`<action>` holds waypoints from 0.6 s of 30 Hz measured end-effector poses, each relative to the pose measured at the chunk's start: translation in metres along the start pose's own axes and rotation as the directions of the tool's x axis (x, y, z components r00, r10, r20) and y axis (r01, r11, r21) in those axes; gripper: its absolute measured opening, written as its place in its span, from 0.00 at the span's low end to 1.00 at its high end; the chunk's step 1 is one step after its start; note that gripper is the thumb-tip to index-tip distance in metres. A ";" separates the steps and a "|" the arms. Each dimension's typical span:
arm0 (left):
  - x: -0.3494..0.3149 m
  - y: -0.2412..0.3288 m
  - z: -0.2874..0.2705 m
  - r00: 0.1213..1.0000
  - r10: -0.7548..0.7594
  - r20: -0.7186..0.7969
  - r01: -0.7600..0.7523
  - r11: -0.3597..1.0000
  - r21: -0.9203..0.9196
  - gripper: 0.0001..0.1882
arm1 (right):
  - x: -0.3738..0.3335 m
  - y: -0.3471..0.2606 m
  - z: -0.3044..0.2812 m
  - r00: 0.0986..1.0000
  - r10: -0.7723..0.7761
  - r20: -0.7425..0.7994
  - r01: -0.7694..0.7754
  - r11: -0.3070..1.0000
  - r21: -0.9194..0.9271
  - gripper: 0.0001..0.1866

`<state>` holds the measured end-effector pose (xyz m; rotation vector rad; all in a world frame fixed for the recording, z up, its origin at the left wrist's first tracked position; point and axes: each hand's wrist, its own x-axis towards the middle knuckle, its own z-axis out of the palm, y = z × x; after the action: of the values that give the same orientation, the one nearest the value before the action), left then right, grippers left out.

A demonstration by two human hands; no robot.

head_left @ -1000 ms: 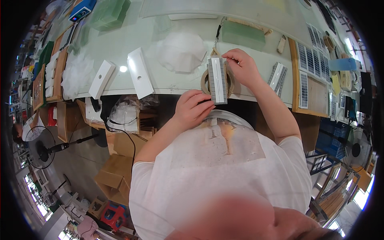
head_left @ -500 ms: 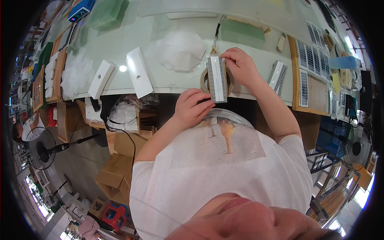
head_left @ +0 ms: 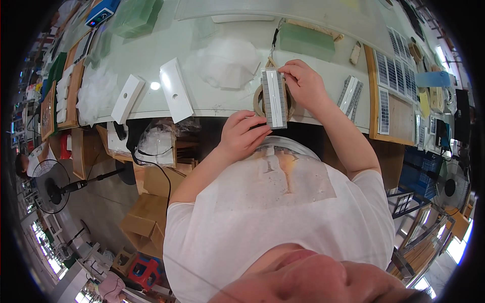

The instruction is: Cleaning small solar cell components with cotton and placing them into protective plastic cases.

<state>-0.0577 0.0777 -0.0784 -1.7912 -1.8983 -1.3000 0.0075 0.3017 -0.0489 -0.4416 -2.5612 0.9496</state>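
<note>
A narrow grey panel (head_left: 275,98) with gridded sides and a pale lengthwise stripe lies at the table's front edge, on or just above a brown tape roll (head_left: 258,101). My left hand (head_left: 243,135) is closed with its fingertips at the panel's near left corner. At the far right edge of the panel, my right hand (head_left: 305,83) pinches with thumb and forefinger. The panel covers the roll's middle, so whether the two touch is hidden. Similar striped grey strips (head_left: 349,95) lie to the right of my right forearm.
Two white boxes with a round hole, one (head_left: 176,91) nearer me, stand left of a white foam sheet (head_left: 230,63). Green blocks (head_left: 307,43) sit behind. At right is a wooden-edged tray (head_left: 374,96) with dark gridded panels. A cardboard box (head_left: 146,224) stands below left.
</note>
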 end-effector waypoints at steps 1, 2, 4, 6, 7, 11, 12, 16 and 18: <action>0.000 0.000 0.000 1.000 0.001 0.000 -0.001 1.000 -0.001 0.13 | 0.000 0.000 0.000 1.000 -0.009 -0.003 0.008 1.000 -0.024 0.09; 0.000 -0.001 0.000 1.000 0.001 -0.001 -0.001 1.000 -0.001 0.13 | 0.000 0.000 0.000 1.000 -0.009 -0.004 0.009 1.000 -0.024 0.09; 0.000 -0.001 0.000 1.000 0.008 -0.003 -0.008 1.000 0.000 0.13 | -0.001 0.000 0.001 1.000 -0.010 -0.010 0.009 0.999 -0.039 0.09; 0.000 0.000 0.000 1.000 0.006 -0.003 -0.006 1.000 0.001 0.13 | -0.001 -0.001 0.000 1.000 -0.012 -0.007 0.012 0.999 -0.047 0.09; 0.000 0.000 0.000 1.000 0.004 -0.002 -0.004 1.000 0.001 0.13 | -0.001 -0.001 0.000 1.000 -0.014 -0.003 0.014 0.998 -0.055 0.09; -0.001 0.000 0.000 1.000 0.005 -0.002 -0.005 1.000 -0.003 0.13 | -0.001 -0.002 0.000 1.000 -0.008 0.003 0.008 0.997 -0.074 0.09; 0.000 0.000 0.000 1.000 0.009 -0.007 -0.009 1.000 -0.003 0.13 | -0.002 -0.002 -0.001 1.000 -0.006 0.008 0.007 0.997 -0.076 0.09; -0.002 0.000 0.001 0.999 0.016 -0.031 -0.016 1.000 -0.002 0.13 | -0.001 -0.003 -0.002 1.000 -0.003 0.018 0.005 0.997 -0.083 0.09; -0.002 0.000 0.000 0.999 0.024 -0.030 -0.025 1.000 -0.018 0.14 | -0.001 -0.003 -0.001 1.000 -0.001 0.019 0.002 0.997 -0.076 0.10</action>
<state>-0.0576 0.0765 -0.0797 -1.7881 -1.8494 -1.3326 0.0089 0.2999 -0.0466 -0.4543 -2.6210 0.8616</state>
